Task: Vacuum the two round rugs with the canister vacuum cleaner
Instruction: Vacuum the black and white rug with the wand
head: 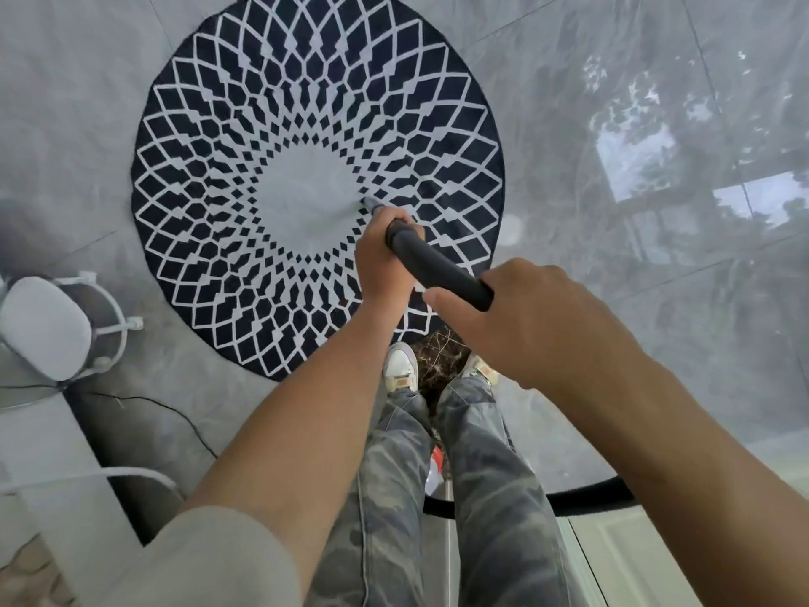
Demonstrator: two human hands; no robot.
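Observation:
A round rug, dark blue with a white diamond lattice and a pale centre, lies on the grey floor in front of my feet. The black vacuum handle tube slants down toward the rug's centre, ending in a grey wand tip. My left hand is shut around the tube's lower end. My right hand grips its upper end from above. The black hose curves behind my legs. The nozzle head is hidden by my left hand. Only one rug is in view, and the canister is out of sight.
A white stool with a grey cushion stands at the left beside the rug. A thin black cable runs over the floor near it. White furniture fills the lower left. Glossy tiles spread to the right.

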